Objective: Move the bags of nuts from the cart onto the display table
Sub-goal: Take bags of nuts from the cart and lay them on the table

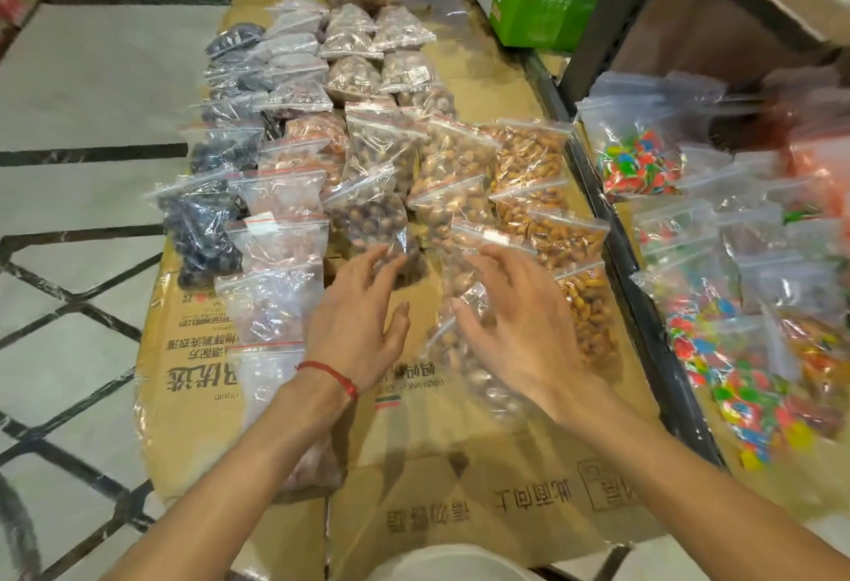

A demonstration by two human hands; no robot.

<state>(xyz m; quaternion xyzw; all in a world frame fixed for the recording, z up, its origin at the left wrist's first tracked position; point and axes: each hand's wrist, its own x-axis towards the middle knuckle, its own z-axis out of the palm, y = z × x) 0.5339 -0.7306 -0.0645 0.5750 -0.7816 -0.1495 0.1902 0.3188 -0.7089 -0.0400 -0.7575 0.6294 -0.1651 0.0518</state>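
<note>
Rows of clear zip bags of nuts lie on a display table covered with flattened cardboard (483, 497). My left hand (358, 314), with a red string at the wrist, hovers with spread fingers at the near end of a row, fingertips by a bag of dark round nuts (368, 217). My right hand (519, 323) is spread over a bag of pale brown nuts (455, 337) and holds nothing. Beside it lie bags of orange-brown almonds (584, 318). Dark, nearly black bags (202, 235) fill the left row. No cart is in view.
To the right, past a dark metal frame (644, 318), lie bags of colourful candy (740, 378). A green box of cookies (538, 5) stands at the back right. Tiled floor (83, 194) runs along the left. Bare cardboard lies nearest me.
</note>
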